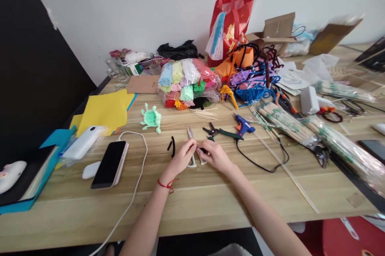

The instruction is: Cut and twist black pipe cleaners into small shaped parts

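Note:
My left hand (185,153) and my right hand (217,155) meet at pinched fingertips above a pair of scissors (191,163) lying on the table. A short black fuzzy piece, like pipe cleaner (204,151), shows under my right fingers. What my left fingertips pinch is too small to make out. To the left lie cut black pipe cleaner pieces (173,146). Beyond them sits a mint-green pipe cleaner figure (151,118) with knobbed limbs. Dark green-handled pliers (227,133) lie just past my right hand, near a blue glue gun (244,125).
Bagged coloured pipe cleaners (188,83) and a red bag (230,27) stand at the back. Bundled wooden sticks (288,125) lie right, beside a long clear rod (288,171) and the black cord (264,167). On the left are a phone (110,165), white cable (136,192) and yellow sheets (104,111).

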`<move>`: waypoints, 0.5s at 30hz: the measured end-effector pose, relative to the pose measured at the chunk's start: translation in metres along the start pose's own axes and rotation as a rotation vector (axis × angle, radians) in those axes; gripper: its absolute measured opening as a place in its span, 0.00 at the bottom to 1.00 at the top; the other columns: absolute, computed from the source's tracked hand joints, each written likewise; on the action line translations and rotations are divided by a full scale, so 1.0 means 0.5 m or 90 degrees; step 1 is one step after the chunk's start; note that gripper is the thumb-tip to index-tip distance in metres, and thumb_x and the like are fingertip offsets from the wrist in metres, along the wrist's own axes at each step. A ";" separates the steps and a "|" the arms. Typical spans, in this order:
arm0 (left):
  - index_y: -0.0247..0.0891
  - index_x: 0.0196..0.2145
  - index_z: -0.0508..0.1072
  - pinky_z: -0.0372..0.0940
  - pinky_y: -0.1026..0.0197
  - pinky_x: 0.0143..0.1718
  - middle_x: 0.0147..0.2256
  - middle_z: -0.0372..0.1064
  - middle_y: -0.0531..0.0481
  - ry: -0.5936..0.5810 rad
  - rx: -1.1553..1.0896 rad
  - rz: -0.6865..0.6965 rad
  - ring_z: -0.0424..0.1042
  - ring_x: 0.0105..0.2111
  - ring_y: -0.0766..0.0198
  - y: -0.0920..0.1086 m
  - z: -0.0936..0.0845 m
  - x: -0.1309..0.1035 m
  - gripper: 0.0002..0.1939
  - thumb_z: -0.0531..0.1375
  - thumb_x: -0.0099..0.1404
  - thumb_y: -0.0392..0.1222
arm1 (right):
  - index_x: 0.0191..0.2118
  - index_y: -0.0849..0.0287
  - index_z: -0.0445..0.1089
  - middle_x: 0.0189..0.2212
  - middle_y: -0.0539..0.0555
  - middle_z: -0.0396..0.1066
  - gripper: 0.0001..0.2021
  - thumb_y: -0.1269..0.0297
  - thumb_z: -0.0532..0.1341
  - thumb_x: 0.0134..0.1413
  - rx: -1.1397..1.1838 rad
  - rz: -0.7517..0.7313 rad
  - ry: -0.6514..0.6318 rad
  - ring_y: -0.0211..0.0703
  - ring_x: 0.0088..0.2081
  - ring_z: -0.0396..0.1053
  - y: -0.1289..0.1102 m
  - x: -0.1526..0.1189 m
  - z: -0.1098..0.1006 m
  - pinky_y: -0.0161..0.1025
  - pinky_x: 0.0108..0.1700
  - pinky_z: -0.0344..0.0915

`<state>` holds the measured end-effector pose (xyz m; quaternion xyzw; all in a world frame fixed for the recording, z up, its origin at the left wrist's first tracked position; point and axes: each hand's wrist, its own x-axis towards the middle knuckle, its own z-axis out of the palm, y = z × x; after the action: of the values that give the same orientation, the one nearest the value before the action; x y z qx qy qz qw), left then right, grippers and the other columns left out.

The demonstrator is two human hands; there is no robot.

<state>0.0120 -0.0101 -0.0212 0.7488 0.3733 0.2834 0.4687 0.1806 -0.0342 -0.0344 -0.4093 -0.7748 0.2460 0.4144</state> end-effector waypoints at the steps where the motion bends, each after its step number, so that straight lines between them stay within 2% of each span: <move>1: 0.38 0.31 0.60 0.58 0.66 0.37 0.29 0.57 0.54 -0.003 -0.014 -0.005 0.59 0.31 0.67 -0.001 0.000 0.000 0.13 0.44 0.69 0.45 | 0.36 0.60 0.68 0.29 0.55 0.68 0.08 0.66 0.53 0.59 -0.028 -0.021 -0.004 0.40 0.31 0.63 0.001 -0.001 0.000 0.36 0.36 0.61; 4: 0.38 0.31 0.61 0.58 0.66 0.35 0.29 0.57 0.54 -0.002 -0.028 -0.008 0.59 0.31 0.67 -0.004 0.001 0.001 0.13 0.44 0.69 0.46 | 0.36 0.60 0.68 0.30 0.56 0.68 0.08 0.66 0.52 0.60 -0.074 -0.047 -0.018 0.42 0.32 0.63 0.002 -0.002 0.000 0.37 0.37 0.61; 6: 0.38 0.31 0.60 0.58 0.66 0.35 0.28 0.57 0.54 0.003 -0.012 -0.003 0.59 0.30 0.67 -0.004 0.001 0.001 0.13 0.44 0.69 0.46 | 0.35 0.60 0.68 0.29 0.56 0.68 0.08 0.66 0.52 0.59 -0.055 -0.029 -0.012 0.41 0.32 0.63 0.001 0.000 -0.001 0.37 0.36 0.61; 12: 0.39 0.32 0.62 0.58 0.62 0.39 0.31 0.62 0.51 0.058 0.179 0.062 0.62 0.35 0.63 0.000 -0.006 0.005 0.10 0.46 0.69 0.44 | 0.35 0.60 0.69 0.26 0.50 0.67 0.08 0.63 0.54 0.58 0.120 0.135 0.019 0.36 0.26 0.60 0.002 0.006 0.006 0.32 0.29 0.58; 15: 0.39 0.32 0.63 0.57 0.61 0.39 0.31 0.62 0.51 0.047 0.228 0.095 0.62 0.35 0.63 0.000 -0.010 0.006 0.10 0.46 0.68 0.42 | 0.33 0.61 0.68 0.24 0.49 0.65 0.09 0.60 0.55 0.57 0.218 0.191 0.017 0.34 0.23 0.58 0.012 0.004 0.018 0.31 0.25 0.56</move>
<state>0.0096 -0.0052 -0.0191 0.8349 0.3781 0.2738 0.2916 0.1749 -0.0298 -0.0424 -0.4469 -0.6467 0.4268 0.4471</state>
